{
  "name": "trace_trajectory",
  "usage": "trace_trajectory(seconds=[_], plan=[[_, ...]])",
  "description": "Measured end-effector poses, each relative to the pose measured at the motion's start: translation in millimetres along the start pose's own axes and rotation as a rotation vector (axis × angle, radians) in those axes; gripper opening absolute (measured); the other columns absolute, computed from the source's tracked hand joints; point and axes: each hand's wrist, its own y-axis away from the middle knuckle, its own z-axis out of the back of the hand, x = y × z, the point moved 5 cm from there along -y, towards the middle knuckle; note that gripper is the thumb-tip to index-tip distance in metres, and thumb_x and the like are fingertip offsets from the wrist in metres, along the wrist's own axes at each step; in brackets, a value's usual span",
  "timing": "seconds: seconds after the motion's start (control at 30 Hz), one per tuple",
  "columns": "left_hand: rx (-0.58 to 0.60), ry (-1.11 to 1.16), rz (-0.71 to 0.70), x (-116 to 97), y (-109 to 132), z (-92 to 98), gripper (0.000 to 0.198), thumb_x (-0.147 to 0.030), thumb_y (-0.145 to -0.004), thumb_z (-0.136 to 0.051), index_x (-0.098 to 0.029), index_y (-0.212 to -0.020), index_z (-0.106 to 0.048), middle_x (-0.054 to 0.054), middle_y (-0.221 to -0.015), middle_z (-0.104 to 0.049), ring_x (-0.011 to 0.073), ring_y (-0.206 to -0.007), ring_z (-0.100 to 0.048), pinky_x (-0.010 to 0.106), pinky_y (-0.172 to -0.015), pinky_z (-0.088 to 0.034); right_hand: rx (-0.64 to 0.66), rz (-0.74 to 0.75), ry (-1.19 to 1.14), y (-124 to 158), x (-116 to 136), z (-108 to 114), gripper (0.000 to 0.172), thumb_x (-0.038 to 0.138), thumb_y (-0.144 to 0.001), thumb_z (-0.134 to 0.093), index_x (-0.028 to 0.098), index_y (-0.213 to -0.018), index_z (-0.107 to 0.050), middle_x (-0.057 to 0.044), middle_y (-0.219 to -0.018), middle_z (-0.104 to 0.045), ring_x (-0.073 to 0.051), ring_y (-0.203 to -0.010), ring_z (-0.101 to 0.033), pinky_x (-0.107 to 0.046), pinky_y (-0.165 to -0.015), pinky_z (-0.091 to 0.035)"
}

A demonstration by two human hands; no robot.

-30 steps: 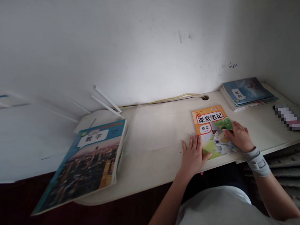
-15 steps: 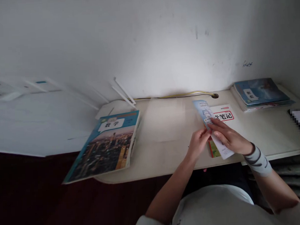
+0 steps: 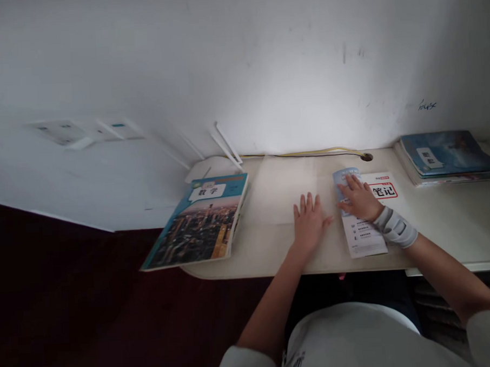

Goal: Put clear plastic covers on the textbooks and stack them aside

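My right hand (image 3: 360, 198) lies flat, fingers spread, on a narrow blue-and-white printed leaflet (image 3: 363, 237). That leaflet rests over the left part of a white book (image 3: 395, 185) with a red-framed title, hiding some of its cover. Palm down on the white desk (image 3: 272, 252), my left hand (image 3: 309, 221) has its fingers apart and holds nothing. It sits just left of the leaflet without touching it.
A thick textbook (image 3: 201, 220) with a city photo overhangs the desk's left end, in front of a white device with antennas (image 3: 227, 143). A stack of books (image 3: 447, 156) lies at the back right. Cables (image 3: 304, 153) run along the wall to a hole (image 3: 366, 157).
Both hands have let go of the leaflet, which now lies flat on the book. My left hand has moved onto the desk; my right presses flat on the leaflet. The view has shifted left.
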Motion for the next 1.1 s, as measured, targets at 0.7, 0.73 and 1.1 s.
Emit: trace_trajectory(seconds=[0.7, 0.73, 1.1], plan=[[0.138, -0.033, -0.015, 28.9, 7.5, -24.1, 0.067, -0.045, -0.088, -0.035, -0.004, -0.140, -0.023, 0.021, -0.145, -0.027, 0.0266, -0.137, -0.020, 0.045, -0.109, -0.020, 0.160, 0.205, 0.045, -25.1, 66.2, -30.2, 0.054, 0.024, -0.084, -0.043, 0.010, -0.136, -0.036, -0.019, -0.141, -0.037, -0.032, -0.130, -0.032, -0.062, -0.102, -0.018], [0.150, -0.030, -0.020, 29.1, 7.9, -24.5, 0.070, -0.046, -0.087, -0.037, -0.003, -0.140, -0.021, 0.022, -0.146, -0.025, 0.0272, -0.137, -0.018, 0.046, -0.109, -0.019, 0.178, 0.220, 0.030, -26.3, 67.3, -29.9, 0.056, 0.022, -0.083, -0.043, 0.010, -0.137, -0.033, -0.018, -0.141, -0.037, -0.031, -0.130, -0.032, -0.061, -0.102, -0.019], [0.157, 0.113, 0.032, 37.5, 5.2, -25.0, 0.061, -0.026, -0.086, -0.035, -0.003, -0.140, -0.017, 0.020, -0.147, -0.023, 0.0247, -0.137, -0.018, 0.044, -0.110, -0.020, -0.043, -0.028, -0.073, -22.5, 17.7, -2.9, 0.059, 0.042, -0.086, -0.043, 0.015, -0.138, -0.035, -0.018, -0.148, -0.023, -0.035, -0.135, -0.019, -0.056, -0.101, -0.026]])
